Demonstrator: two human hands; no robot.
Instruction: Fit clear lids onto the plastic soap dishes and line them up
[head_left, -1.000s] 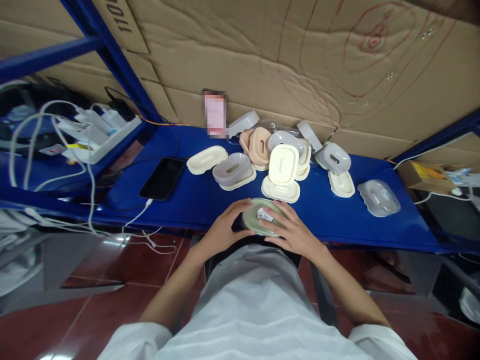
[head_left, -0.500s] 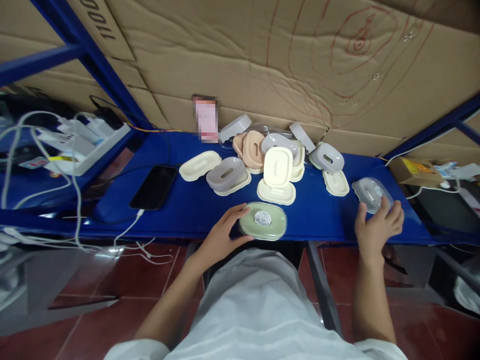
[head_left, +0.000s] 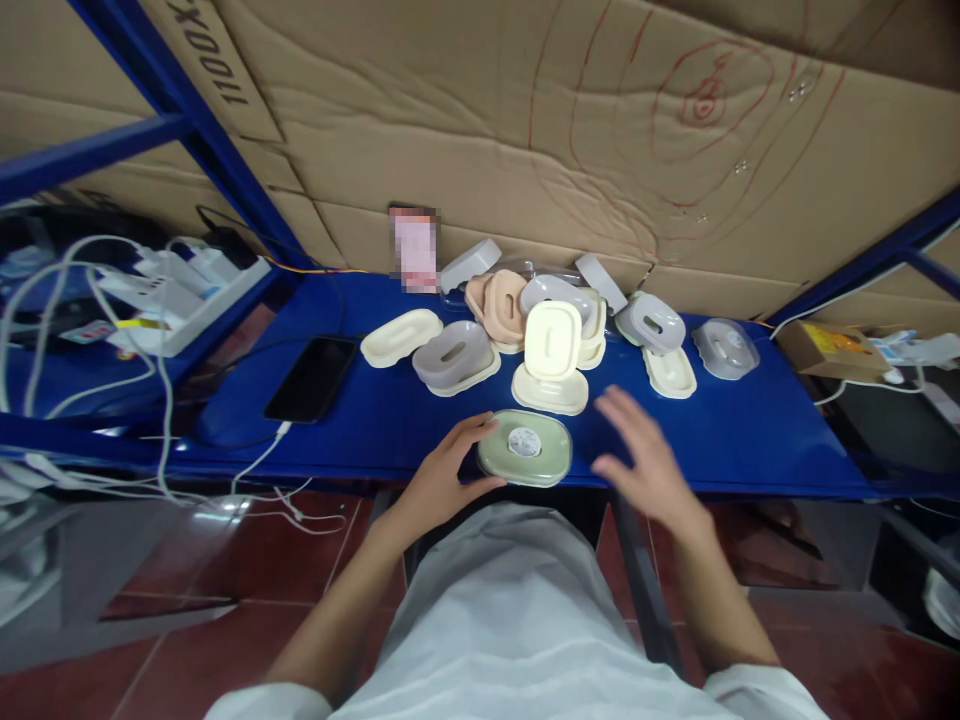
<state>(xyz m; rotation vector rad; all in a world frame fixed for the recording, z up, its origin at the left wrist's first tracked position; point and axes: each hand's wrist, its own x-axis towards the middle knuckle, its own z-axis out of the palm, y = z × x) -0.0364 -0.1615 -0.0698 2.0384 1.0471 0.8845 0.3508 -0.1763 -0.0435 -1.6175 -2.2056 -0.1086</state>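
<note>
A green soap dish [head_left: 551, 445] with a clear cover and a round white label lies at the table's front edge. My left hand [head_left: 450, 468] grips its left end between thumb and fingers. My right hand [head_left: 645, 460] is open, held over the table just right of the dish, not touching it, with nothing in it. Behind the dish a cream soap dish piece [head_left: 553, 342] leans on a cream tray [head_left: 551, 393]. A grey-lilac slotted dish [head_left: 450, 358] sits to the left of these.
A translucent covered dish [head_left: 726, 350] stands at the right. More grey, peach and cream pieces [head_left: 504, 308] are heaped at the back against the cardboard wall [head_left: 465, 130]. A black phone [head_left: 311, 380] on a white cable lies left; a power strip [head_left: 217, 305] is beyond the frame post.
My right hand has let go of the translucent dish at the right and swung left toward the green dish. The translucent dish now sits further back. My left hand keeps its hold.
</note>
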